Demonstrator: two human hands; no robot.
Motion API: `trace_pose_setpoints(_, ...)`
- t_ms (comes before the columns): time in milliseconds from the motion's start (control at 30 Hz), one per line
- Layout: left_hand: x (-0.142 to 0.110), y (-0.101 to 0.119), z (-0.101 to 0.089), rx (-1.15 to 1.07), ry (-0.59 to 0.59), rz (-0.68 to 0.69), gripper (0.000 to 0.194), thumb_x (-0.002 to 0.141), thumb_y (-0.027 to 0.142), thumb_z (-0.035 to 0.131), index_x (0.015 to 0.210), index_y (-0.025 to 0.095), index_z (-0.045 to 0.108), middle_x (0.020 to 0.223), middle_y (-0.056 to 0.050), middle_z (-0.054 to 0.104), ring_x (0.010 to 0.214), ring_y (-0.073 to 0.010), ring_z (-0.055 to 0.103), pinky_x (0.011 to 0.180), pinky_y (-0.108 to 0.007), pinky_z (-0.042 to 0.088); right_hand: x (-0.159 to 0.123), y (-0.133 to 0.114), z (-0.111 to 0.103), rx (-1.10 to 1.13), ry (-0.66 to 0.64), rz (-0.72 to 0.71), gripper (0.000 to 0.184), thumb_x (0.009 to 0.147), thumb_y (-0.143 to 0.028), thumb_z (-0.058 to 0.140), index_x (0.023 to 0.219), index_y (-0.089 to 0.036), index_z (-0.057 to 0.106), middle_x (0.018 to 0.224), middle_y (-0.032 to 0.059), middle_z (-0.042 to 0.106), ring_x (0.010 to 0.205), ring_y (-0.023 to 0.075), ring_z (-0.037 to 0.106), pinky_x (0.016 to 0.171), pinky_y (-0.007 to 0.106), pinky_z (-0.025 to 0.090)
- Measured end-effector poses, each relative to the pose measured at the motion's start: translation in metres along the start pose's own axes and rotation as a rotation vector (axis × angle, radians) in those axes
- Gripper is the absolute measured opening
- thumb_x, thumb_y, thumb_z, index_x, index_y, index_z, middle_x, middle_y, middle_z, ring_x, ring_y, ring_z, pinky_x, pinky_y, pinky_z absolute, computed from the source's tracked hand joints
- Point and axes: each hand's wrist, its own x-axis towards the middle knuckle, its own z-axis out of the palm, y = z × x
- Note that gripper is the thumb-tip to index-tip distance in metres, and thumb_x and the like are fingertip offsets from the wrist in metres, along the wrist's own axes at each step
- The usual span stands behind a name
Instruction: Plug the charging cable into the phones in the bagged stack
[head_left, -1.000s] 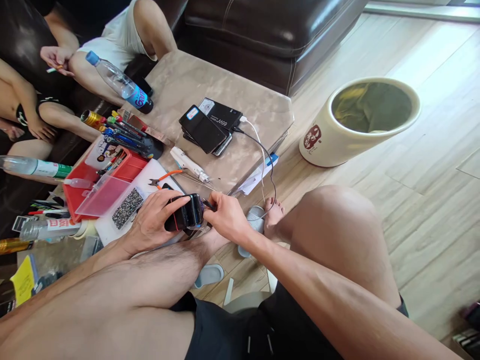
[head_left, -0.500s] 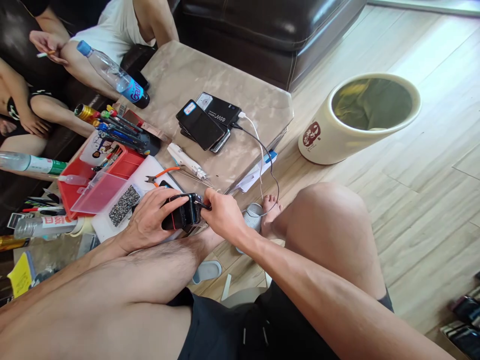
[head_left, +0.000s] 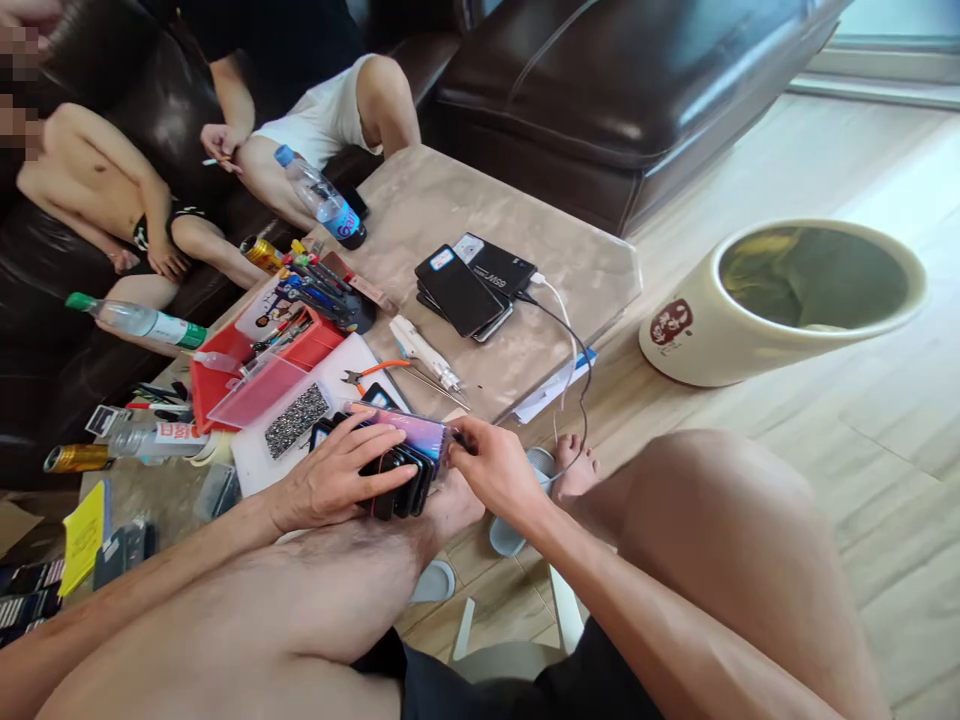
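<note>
My left hand [head_left: 337,480] is wrapped round a bundle of dark phones [head_left: 397,470] resting on my knee at the table's near edge. The top phone has a shiny purple face [head_left: 416,432]. My right hand [head_left: 491,468] pinches the right end of that top phone. Both hands are closed on the bundle. A red band runs round the bundle under my left fingers.
On the low table [head_left: 450,200] lie a stack of phones with a black 65W charger [head_left: 480,285] and its cable, a white tool [head_left: 424,350], orange pliers [head_left: 375,372], a red tray [head_left: 255,360], pens, bottles. Two other people sit at the far left. A cream pot [head_left: 780,300] stands on the floor.
The view has swung up and left. The bundle now shows a purple-faced phone on top, and my right hand has moved from its end connector to gripping that phone's edge.
</note>
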Motion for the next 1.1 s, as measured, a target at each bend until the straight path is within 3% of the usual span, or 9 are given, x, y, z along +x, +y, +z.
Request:
trace_pose_setpoints(133, 0.001, 0.007, 0.004, 0.063, 0.063, -0.004, 0.058, 0.091, 0.006, 0.058, 0.144, 0.03, 0.055, 0.145, -0.016, 0.06, 0.144, -0.0302, 0.049, 0.117, -0.062, 0.043, 0.001, -0.006, -0.004, 0.083, -0.086, 0.02, 0.019, 0.09, -0.031, 0.058, 0.094, -0.019, 0.073, 0.082, 0.0013, 0.073, 0.078, 0.0192, 0.065, 0.071, 0.027, 0.043)
trace_pose_setpoints(233, 0.0, 0.012, 0.006, 0.098, 0.078, -0.012, 0.056, 0.094, 0.006, 0.059, 0.143, 0.031, 0.056, 0.149, -0.015, 0.058, 0.146, -0.0292, 0.048, 0.119, -0.062, 0.041, 0.005, -0.008, -0.002, 0.017, -0.091, 0.01, 0.02, 0.089, -0.039, 0.062, 0.088, -0.02, 0.069, 0.078, 0.0005, 0.069, 0.074, 0.0185, 0.06, 0.067, 0.027, 0.041)
trace_pose_setpoints(367, 0.0, 0.015, 0.007, 0.094, 0.094, -0.025, 0.055, 0.094, 0.009, 0.065, 0.143, 0.032, 0.057, 0.15, -0.014, 0.059, 0.145, -0.0286, 0.051, 0.121, -0.059, 0.041, 0.009, -0.008, 0.001, -0.138, -0.072, -0.058, 0.03, 0.092, -0.038, 0.059, 0.067, -0.022, 0.055, 0.069, 0.0001, 0.06, 0.065, 0.0167, 0.053, 0.059, 0.027, 0.035)
trace_pose_setpoints(600, -0.003, 0.014, 0.011, 0.044, 0.148, -0.055, 0.052, 0.092, 0.015, 0.07, 0.14, 0.033, 0.058, 0.144, -0.014, 0.062, 0.141, -0.0283, 0.055, 0.121, -0.056, 0.042, 0.004, -0.011, 0.003, -0.269, 0.024, -0.214, 0.032, 0.094, -0.034, 0.062, 0.065, -0.024, 0.054, 0.064, -0.0011, 0.059, 0.055, 0.0153, 0.05, 0.054, 0.026, 0.037)
trace_pose_setpoints(733, -0.004, 0.015, 0.013, 0.043, 0.181, -0.069, 0.052, 0.092, 0.016, 0.071, 0.138, 0.034, 0.058, 0.144, -0.011, 0.063, 0.141, -0.0267, 0.054, 0.122, -0.056, 0.04, 0.002, -0.01, 0.004, -0.306, 0.013, -0.267, 0.032, 0.097, -0.031, 0.062, 0.067, -0.024, 0.054, 0.065, -0.0017, 0.059, 0.055, 0.0146, 0.051, 0.053, 0.025, 0.039)
trace_pose_setpoints(933, -0.002, 0.013, 0.008, 0.046, 0.132, -0.041, 0.051, 0.094, 0.011, 0.066, 0.139, 0.035, 0.059, 0.145, -0.008, 0.062, 0.144, -0.0246, 0.05, 0.127, -0.056, 0.033, -0.004, -0.007, 0.005, -0.311, 0.039, -0.32, 0.023, 0.098, -0.027, 0.061, 0.075, -0.024, 0.064, 0.073, -0.0001, 0.062, 0.061, 0.0154, 0.057, 0.058, 0.025, 0.046)
trace_pose_setpoints(1000, -0.003, 0.01, 0.003, 0.004, 0.089, -0.032, 0.049, 0.096, 0.02, 0.068, 0.142, 0.035, 0.058, 0.15, -0.008, 0.059, 0.146, -0.0259, 0.048, 0.129, -0.056, 0.031, -0.007, -0.007, 0.006, -0.302, 0.049, -0.326, 0.015, 0.098, -0.026, 0.061, 0.086, -0.025, 0.07, 0.079, 0.001, 0.066, 0.064, 0.0161, 0.06, 0.059, 0.025, 0.048)
trace_pose_setpoints(1100, -0.005, 0.005, -0.004, -0.144, 0.061, -0.058, 0.058, 0.099, 0.052, 0.061, 0.15, 0.026, 0.05, 0.156, -0.016, 0.052, 0.148, -0.0317, 0.045, 0.126, -0.058, 0.034, -0.012, -0.008, 0.009, -0.265, 0.063, -0.334, 0.013, 0.099, -0.025, 0.062, 0.095, -0.025, 0.074, 0.084, 0.0019, 0.068, 0.067, 0.016, 0.063, 0.06, 0.025, 0.051)
